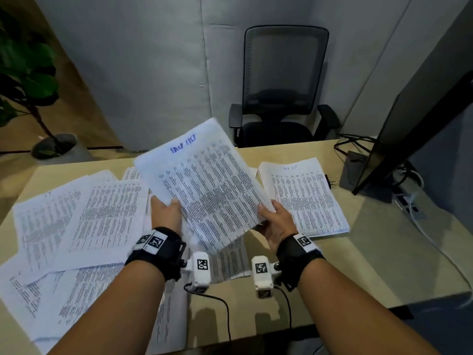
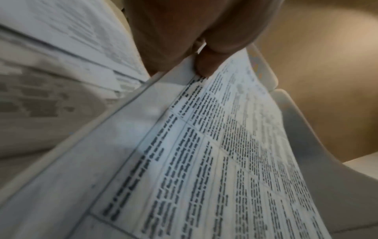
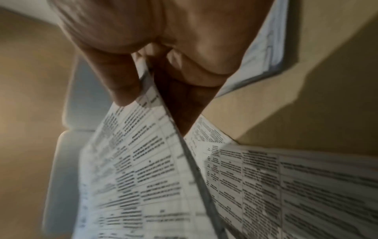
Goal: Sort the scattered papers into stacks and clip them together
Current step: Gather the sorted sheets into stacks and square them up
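Both hands lift one paper bundle (image 1: 204, 185). The head view shows the neat stack (image 1: 304, 196) on the table (image 1: 358, 252); wrist views show each grip pinching: left hand (image 2: 184, 40), right hand (image 3: 143, 48).

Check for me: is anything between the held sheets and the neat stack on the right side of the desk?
Nothing visible. Both hands, left hand and right hand, hold the held sheets above the desk; the neat stack lies uncovered just to their right, with only air between them.
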### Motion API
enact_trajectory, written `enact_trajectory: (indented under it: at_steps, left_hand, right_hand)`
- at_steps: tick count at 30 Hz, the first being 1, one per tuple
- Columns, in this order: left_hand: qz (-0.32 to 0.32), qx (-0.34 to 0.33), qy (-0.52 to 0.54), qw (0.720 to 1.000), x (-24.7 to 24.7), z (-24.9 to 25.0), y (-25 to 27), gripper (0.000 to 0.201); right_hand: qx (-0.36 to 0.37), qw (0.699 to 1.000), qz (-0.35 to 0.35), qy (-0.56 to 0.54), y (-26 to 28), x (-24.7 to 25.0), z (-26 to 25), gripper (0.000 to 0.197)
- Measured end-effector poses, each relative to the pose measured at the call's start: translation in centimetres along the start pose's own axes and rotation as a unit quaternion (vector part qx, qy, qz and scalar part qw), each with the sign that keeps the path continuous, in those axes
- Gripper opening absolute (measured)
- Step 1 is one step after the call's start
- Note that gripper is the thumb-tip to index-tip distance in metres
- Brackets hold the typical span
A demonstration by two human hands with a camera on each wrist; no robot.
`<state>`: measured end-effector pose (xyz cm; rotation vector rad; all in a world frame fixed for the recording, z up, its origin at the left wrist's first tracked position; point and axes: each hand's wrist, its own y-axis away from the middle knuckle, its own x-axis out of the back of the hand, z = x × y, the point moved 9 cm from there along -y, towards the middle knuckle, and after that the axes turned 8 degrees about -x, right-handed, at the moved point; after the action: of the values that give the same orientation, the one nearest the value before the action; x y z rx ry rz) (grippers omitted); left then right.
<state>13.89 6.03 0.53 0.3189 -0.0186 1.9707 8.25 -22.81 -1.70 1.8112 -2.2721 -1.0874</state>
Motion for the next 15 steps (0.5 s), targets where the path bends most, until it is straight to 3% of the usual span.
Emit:
enact_trajectory:
  at_steps: [2, 5, 9, 11, 13, 15]
  left_hand:
    - [-0.014, 0.066, -0.044, 0.997, -1.2, -2.6, 0.4, 0.062]
    - [-0.046, 0.108, -0.063, 0.991, -3.4, -4.9, 1.6, 0.071]
    - [-0.151, 0.083, -0.018, 0.985, -7.7, -4.3, 3.7, 0.047]
    - [-0.207, 0.016, -0.116, 0.971, -9.1, -3.9, 3.8, 0.048]
    - [-0.231, -0.030, -0.308, 0.922, -9.2, -5.0, 3.4, 0.062]
    - [-0.253, -0.050, -0.486, 0.835, -9.1, -6.8, 3.6, 0.073]
  right_hand:
    - [-0.042, 0.999, 0.002, -0.019, 0.0, 0.5, 1.2, 0.016]
    - [-0.089, 0.992, 0.025, 0.089, 0.5, 1.4, 2.2, 0.012]
    - [-0.083, 0.960, 0.177, 0.200, -0.7, 6.8, 1.3, 0.012]
    - [-0.064, 0.942, 0.256, 0.208, -3.2, 11.8, 1.0, 0.038]
    - [-0.053, 0.930, 0.323, 0.169, -6.6, 17.9, 1.9, 0.064]
    - [-0.043, 0.920, 0.368, 0.128, -6.5, 20.5, 0.9, 0.063]
